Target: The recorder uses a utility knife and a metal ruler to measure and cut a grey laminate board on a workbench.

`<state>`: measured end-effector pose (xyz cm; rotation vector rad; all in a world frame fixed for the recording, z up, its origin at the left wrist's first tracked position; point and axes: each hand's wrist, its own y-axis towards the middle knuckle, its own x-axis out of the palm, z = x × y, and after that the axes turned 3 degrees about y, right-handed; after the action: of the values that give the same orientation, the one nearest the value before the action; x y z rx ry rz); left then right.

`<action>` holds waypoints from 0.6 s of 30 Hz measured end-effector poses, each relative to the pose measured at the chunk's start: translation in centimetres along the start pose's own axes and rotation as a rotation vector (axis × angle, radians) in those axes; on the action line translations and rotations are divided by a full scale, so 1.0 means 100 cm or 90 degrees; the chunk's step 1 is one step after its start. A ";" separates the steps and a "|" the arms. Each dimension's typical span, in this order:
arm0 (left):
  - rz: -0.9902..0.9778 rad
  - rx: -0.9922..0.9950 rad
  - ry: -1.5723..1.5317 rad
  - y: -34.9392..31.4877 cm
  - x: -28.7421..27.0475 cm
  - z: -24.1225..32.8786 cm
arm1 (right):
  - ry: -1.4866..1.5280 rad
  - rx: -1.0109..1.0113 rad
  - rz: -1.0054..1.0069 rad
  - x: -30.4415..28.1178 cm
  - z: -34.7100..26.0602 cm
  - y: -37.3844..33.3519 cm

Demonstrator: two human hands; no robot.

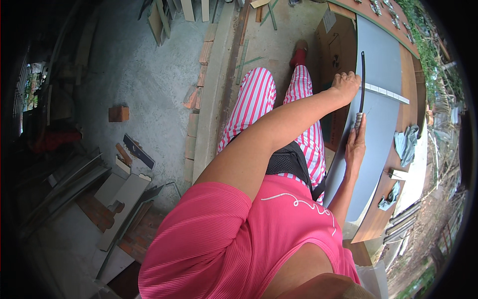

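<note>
A white strip (386,91) with marks along its length lies across a grey-blue sheet (381,50) on the worktop. My left hand (346,88) is closed at the near end of this strip; its fingers hide that end. Below it, my right hand (355,144) grips the ribbed grey handle of a tool with a long, narrow black blade (362,74), much like a hacksaw blade with a hole at its tip. The blade points away from me and crosses the strip close to my left fingers. Whether it touches the strip I cannot tell.
A cardboard box (338,42) stands under the worktop. Grey cloths (407,144) lie along the wooden board (371,226) at right. A low concrete ledge (214,99) runs beside my legs. Offcuts (129,199) and a brick (118,114) lie on the left floor.
</note>
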<state>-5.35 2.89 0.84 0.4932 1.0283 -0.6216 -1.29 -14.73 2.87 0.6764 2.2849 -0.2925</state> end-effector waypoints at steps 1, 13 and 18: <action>0.000 -0.008 -0.008 0.002 0.002 0.000 | 0.007 -0.029 0.012 0.001 0.000 0.000; 0.029 0.001 0.006 -0.002 0.002 0.005 | 0.033 0.025 -0.030 -0.011 -0.004 -0.003; 0.019 -0.001 -0.002 0.000 -0.001 0.003 | 0.032 0.029 -0.044 -0.013 -0.005 -0.001</action>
<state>-5.18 2.71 1.04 0.5051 1.0161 -0.5953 -0.90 -15.11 4.13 0.6355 2.3585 -0.3653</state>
